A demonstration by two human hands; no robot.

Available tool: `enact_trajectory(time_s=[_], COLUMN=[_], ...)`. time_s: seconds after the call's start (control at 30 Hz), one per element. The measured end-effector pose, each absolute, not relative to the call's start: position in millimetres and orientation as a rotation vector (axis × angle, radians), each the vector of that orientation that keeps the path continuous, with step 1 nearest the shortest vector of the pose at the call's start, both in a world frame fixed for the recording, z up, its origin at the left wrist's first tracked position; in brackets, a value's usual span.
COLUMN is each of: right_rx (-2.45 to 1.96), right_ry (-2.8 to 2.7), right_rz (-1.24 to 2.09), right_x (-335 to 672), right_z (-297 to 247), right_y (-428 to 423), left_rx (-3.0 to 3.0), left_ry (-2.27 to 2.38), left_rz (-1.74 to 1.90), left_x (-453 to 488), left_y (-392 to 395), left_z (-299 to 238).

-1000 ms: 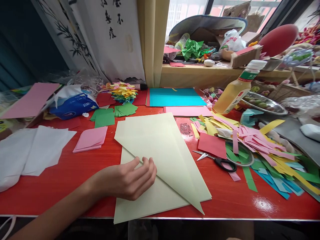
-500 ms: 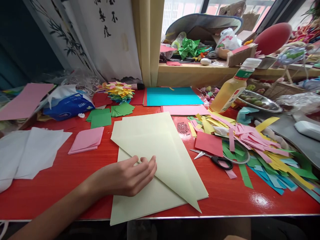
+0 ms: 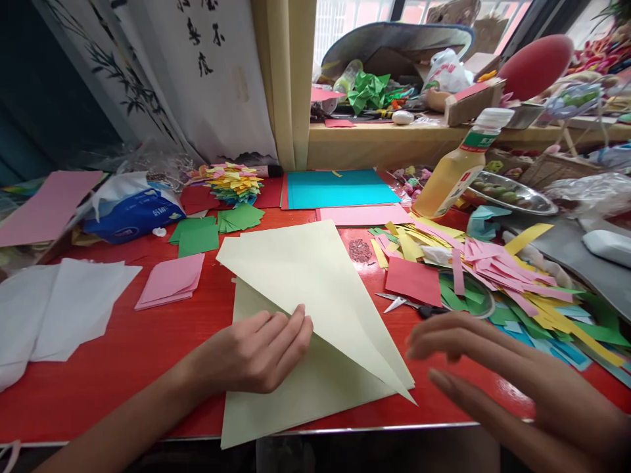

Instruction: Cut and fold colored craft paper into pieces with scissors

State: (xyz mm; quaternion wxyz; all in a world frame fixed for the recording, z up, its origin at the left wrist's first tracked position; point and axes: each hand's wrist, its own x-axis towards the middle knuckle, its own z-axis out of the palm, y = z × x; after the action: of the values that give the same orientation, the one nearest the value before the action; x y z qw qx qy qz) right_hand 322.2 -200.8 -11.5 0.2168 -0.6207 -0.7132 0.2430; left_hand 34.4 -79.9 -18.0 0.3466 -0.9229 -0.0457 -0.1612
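A large pale yellow-green sheet of paper (image 3: 315, 289) lies on the red table (image 3: 148, 341), folded diagonally so its upper layer forms a long triangle pointing to the lower right. My left hand (image 3: 256, 351) rests on the sheet with its fingertips pinching the lifted fold edge. My right hand (image 3: 497, 374) hovers at the lower right, fingers stretched out and apart, holding nothing, just right of the triangle's tip. Black-handled scissors (image 3: 404, 304) lie just behind its fingers, partly hidden.
A heap of coloured paper strips (image 3: 497, 276) covers the right side. Pink squares (image 3: 170, 279), green squares (image 3: 197, 233), white sheets (image 3: 59, 309), a blue tissue pack (image 3: 131, 210), teal paper (image 3: 340, 187) and a tilted yellow bottle (image 3: 456, 174) surround the sheet. The windowsill behind is cluttered.
My right hand has come into view from the lower right. My left hand has lifted the folded edge slightly, and the fold has shifted.
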Motion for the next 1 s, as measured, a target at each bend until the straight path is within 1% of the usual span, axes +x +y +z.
enact_trajectory(time_s=[0.03,0.07,0.1,0.13,0.27,0.33,0.43,0.5,0.6,0.7,0.8,0.9,1.0], right_rx=[-1.779,-1.829,-1.880,-1.944,-2.047,-2.075,-2.108,-2.092,-2.083,-2.118,-2.166,-2.162,-2.151], right_ry=[-2.027,-2.054,-2.039,-2.052,-2.161,-2.149,-2.078,-2.085,-2.122,-2.132,-2.142,-2.171,-2.190], right_rz=[0.434,0.272,0.129,0.062,0.048,0.078,0.039,0.016,0.091,0.151,0.131,0.082,0.080], right_x=[325,330,337,346,376,381,383,384,389,393,394,390,383], right_z=[-2,3,4,1,-22,-30,-34,-35,-37,-35,-30,-25,-21], right_y=[-187,-177,-170,-166,-166,-166,-161,-155,-148,-142,-138,-137,-139], left_rx=[-2.433,-2.477,-2.522,-2.571,-2.743,-2.762,-2.665,-2.633,-2.828,-3.026,-3.049,-2.955,-2.952], left_ry=[-0.169,-0.226,-0.286,-0.350,-0.725,-1.053,-1.629,-1.959,-2.264,-2.403,-2.254,-2.093,-2.104], left_rz=[-0.508,-0.593,-0.667,-0.724,-0.884,-1.024,-1.348,-1.427,-1.167,-0.829,-0.604,-0.548,-0.515], left_x=[32,30,27,24,17,16,16,13,5,-3,-8,-10,-11], left_y=[-81,-82,-83,-84,-90,-91,-84,-73,-58,-52,-52,-53,-53], left_z=[-16,-15,-13,-11,3,12,23,25,17,4,-6,-10,-9])
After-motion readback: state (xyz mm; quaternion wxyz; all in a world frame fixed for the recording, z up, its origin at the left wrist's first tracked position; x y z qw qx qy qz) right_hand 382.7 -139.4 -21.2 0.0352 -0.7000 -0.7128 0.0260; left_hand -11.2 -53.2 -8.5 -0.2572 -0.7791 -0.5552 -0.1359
